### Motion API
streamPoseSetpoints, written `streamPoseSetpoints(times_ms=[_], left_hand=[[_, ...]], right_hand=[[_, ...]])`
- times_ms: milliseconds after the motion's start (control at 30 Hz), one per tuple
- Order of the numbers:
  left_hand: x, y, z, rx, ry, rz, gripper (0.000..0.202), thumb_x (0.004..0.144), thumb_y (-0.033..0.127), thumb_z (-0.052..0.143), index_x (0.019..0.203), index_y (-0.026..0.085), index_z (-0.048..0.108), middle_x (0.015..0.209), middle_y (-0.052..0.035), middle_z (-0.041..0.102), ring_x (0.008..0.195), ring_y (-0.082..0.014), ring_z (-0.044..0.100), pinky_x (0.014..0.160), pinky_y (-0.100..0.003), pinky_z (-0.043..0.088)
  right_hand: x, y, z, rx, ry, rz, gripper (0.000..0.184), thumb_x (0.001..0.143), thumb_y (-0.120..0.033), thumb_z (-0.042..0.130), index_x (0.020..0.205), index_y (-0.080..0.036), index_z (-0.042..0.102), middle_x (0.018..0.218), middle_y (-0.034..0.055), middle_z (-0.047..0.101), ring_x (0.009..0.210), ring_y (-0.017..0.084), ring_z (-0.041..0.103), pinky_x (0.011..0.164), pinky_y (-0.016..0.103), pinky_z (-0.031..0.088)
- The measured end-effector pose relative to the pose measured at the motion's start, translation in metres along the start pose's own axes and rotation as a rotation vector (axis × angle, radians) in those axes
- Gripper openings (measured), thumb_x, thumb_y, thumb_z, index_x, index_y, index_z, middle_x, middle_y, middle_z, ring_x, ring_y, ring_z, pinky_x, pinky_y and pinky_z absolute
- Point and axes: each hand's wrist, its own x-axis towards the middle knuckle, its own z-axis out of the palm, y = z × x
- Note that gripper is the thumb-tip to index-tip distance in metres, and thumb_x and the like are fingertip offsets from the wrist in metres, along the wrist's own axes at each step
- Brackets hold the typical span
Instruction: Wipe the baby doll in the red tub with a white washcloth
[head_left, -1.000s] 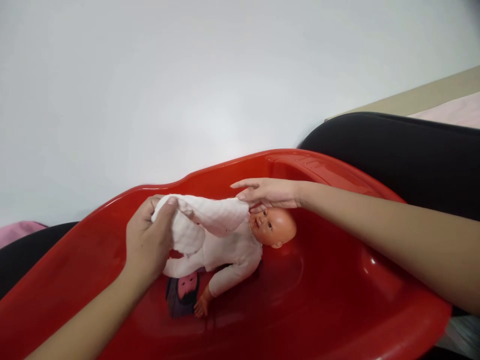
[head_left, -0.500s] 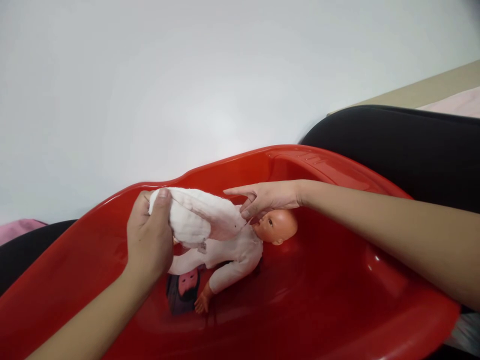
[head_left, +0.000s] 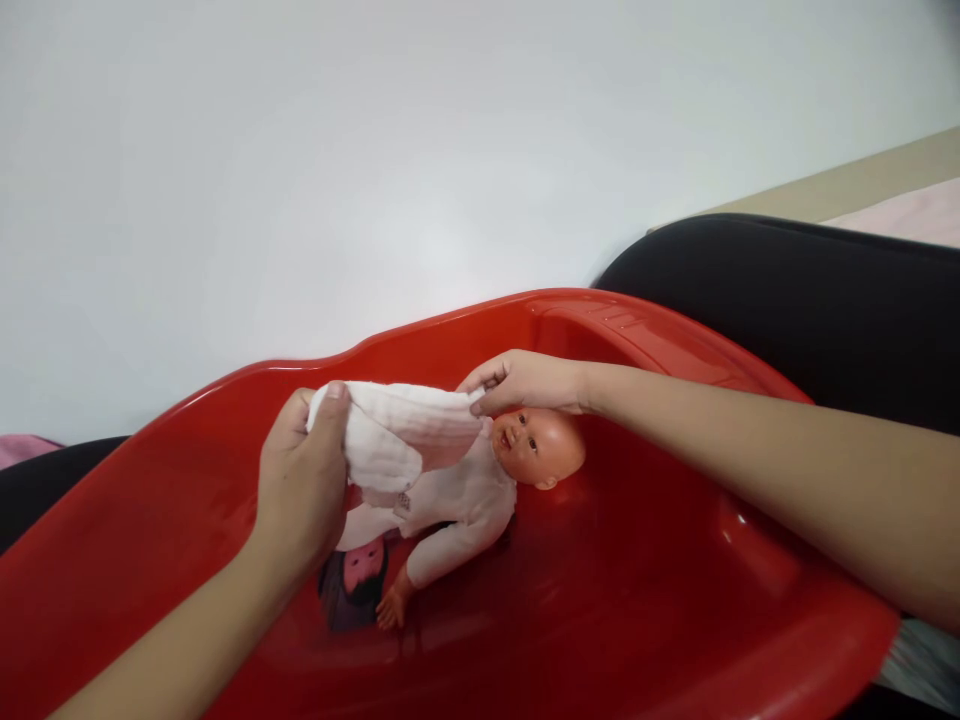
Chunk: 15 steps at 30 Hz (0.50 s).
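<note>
Pale pink quilted cloth (head_left: 397,430), folded over the doll (head_left: 480,480)

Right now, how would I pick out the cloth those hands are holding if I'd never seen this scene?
Find the big red tub that fills the lower half of the view. A baby doll in a pale pink suit lies inside it. The white cloth is stretched over the doll's body between the left hand and the right hand; it is whiter than the suit and ribbed.
</note>
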Motion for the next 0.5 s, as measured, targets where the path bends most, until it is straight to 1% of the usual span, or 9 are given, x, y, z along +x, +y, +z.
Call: streamPoseSetpoints(times_ms=[67, 133, 167, 233, 300, 367, 400, 433, 500], left_hand=[[0.002, -0.003, 0.000, 0.028, -0.006, -0.035, 0.048, 0.090, 0.063, 0.065, 0.075, 0.022, 0.047, 0.070, 0.0026, 0.047, 0.063, -0.0131, 0.043, 0.050, -0.023, 0.039], [0.005, -0.006, 0.000, 0.070, 0.001, -0.053, 0.048, 0.087, 0.063, 0.068, 0.074, 0.021, 0.049, 0.068, 0.0024, 0.048, 0.061, -0.0128, 0.044, 0.047, -0.022, 0.037], [0.007, -0.009, -0.001, 0.079, -0.001, -0.062, 0.048, 0.086, 0.063, 0.070, 0.073, 0.021, 0.049, 0.066, 0.0024, 0.048, 0.059, -0.0127, 0.044, 0.046, -0.022, 0.036], [0.012, -0.015, -0.002, 0.064, -0.028, -0.093, 0.049, 0.082, 0.064, 0.074, 0.073, 0.022, 0.049, 0.064, 0.0028, 0.046, 0.056, -0.0125, 0.042, 0.043, -0.022, 0.034], [0.018, -0.022, -0.003, 0.014, -0.053, -0.116, 0.052, 0.078, 0.064, 0.077, 0.072, 0.022, 0.047, 0.064, 0.0034, 0.044, 0.055, -0.0122, 0.040, 0.042, -0.022, 0.033], [0.022, -0.027, -0.004, -0.018, -0.066, -0.143, 0.055, 0.074, 0.065, 0.080, 0.071, 0.022, 0.045, 0.064, 0.0040, 0.042, 0.054, -0.0117, 0.039, 0.042, -0.022, 0.032], [0.023, -0.029, -0.004, -0.030, -0.074, -0.166, 0.056, 0.073, 0.065, 0.081, 0.071, 0.022, 0.044, 0.064, 0.0043, 0.041, 0.053, -0.0115, 0.038, 0.041, -0.022, 0.032], [0.024, -0.029, -0.004, -0.046, -0.084, -0.193, 0.056, 0.073, 0.064, 0.081, 0.071, 0.022, 0.044, 0.064, 0.0046, 0.041, 0.053, -0.0114, 0.038, 0.041, -0.022, 0.032], [0.023, -0.027, -0.002, -0.094, -0.120, -0.261, 0.052, 0.074, 0.061, 0.081, 0.073, 0.022, 0.048, 0.065, 0.0040, 0.045, 0.054, -0.0118, 0.041, 0.043, -0.023, 0.036]], right_hand=[[0.003, 0.002, -0.003, 0.092, 0.143, 0.011, 0.017, 0.072, -0.020, 0.073, 0.089, -0.021, 0.075, 0.093, 0.0033, 0.071, 0.082, 0.015, 0.064, 0.078, 0.029, 0.056], [0.005, 0.002, -0.005, 0.164, 0.275, -0.021, 0.011, 0.073, -0.020, 0.067, 0.084, -0.020, 0.071, 0.086, 0.0027, 0.066, 0.075, 0.014, 0.059, 0.070, 0.028, 0.053], [0.006, 0.002, -0.005, 0.151, 0.320, -0.045, 0.009, 0.074, -0.021, 0.063, 0.081, -0.020, 0.068, 0.083, 0.0023, 0.064, 0.073, 0.013, 0.056, 0.066, 0.027, 0.050], [0.006, 0.001, -0.007, 0.012, 0.355, -0.061, 0.006, 0.075, -0.022, 0.059, 0.072, -0.019, 0.063, 0.076, 0.0016, 0.058, 0.067, 0.013, 0.049, 0.059, 0.027, 0.041], [0.006, 0.001, -0.007, -0.224, 0.368, -0.032, 0.011, 0.075, -0.023, 0.059, 0.064, -0.019, 0.057, 0.069, 0.0012, 0.053, 0.065, 0.013, 0.045, 0.058, 0.029, 0.036], [0.007, 0.002, -0.007, -0.454, 0.393, -0.024, 0.015, 0.073, -0.022, 0.063, 0.061, -0.019, 0.054, 0.069, 0.0020, 0.053, 0.069, 0.015, 0.046, 0.061, 0.030, 0.036], [0.007, 0.002, -0.006, -0.531, 0.411, -0.040, 0.015, 0.072, -0.022, 0.064, 0.061, -0.019, 0.054, 0.071, 0.0026, 0.053, 0.072, 0.016, 0.048, 0.063, 0.030, 0.037], [0.007, 0.001, -0.004, -0.567, 0.427, -0.053, 0.017, 0.073, -0.022, 0.065, 0.061, -0.019, 0.053, 0.072, 0.0027, 0.053, 0.073, 0.016, 0.048, 0.064, 0.030, 0.037], [0.006, -0.004, 0.000, -0.510, 0.416, -0.058, 0.023, 0.077, -0.027, 0.065, 0.062, -0.020, 0.049, 0.071, 0.0012, 0.051, 0.071, 0.014, 0.046, 0.062, 0.029, 0.036]])
